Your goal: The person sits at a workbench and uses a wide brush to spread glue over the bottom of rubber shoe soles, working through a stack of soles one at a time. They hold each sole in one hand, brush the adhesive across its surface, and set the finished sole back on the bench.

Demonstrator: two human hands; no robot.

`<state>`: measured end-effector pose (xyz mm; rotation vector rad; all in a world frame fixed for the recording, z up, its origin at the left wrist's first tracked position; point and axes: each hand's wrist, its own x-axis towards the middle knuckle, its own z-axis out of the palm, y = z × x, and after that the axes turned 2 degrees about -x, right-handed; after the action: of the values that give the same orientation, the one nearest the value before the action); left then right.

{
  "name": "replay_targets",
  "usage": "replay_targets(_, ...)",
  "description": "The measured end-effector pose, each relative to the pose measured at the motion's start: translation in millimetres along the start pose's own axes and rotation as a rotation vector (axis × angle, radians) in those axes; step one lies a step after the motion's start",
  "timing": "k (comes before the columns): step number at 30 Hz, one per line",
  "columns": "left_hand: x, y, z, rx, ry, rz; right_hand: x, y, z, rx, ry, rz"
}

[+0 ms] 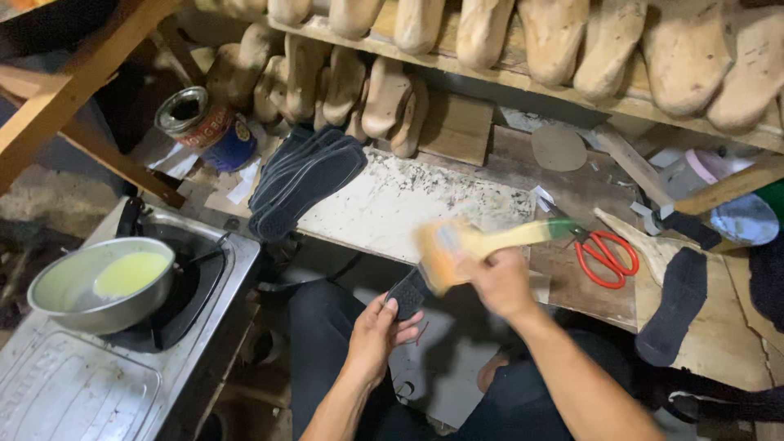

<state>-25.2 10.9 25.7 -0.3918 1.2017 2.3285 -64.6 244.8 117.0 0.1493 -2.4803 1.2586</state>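
I see my left hand (377, 331) with its grip clenched on a small dark rubber sole piece (407, 291), held low over my lap. My right hand (500, 283) grips a blurred yellow-handled brush (482, 242), whose bristle end sits just above that sole piece. Far left of the grip, a round metal bowl (57, 314) on a steel gas stove (98, 384) holds a pale yellow liquid (131, 273). Beyond it stands an open tin can (204, 126) with a dark inside. Up-left of the grip, a stack of dark flat insoles (306, 175) lies on the stained white tabletop (408, 204). Right of the grip lie red-handled scissors (606, 255).
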Motion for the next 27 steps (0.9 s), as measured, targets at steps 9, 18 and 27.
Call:
replay_targets(9, -19.1, -8.4, -16.1, -0.011, 0.005, -0.005, 53.9, 53.6, -13.4, -0.462, 0.040, 0.292)
replay_targets(18, -47.3, 18.7, -29.1, -0.128, 0.084, 0.008, 65.5, 69.6, -39.3, -0.782, -0.125, -0.034)
replay_targets(27, -58.0, 57.1, -22.0, -0.165, 0.009, 0.197, 14.7, 4.5, -20.6, -0.663, -0.067, -0.487)
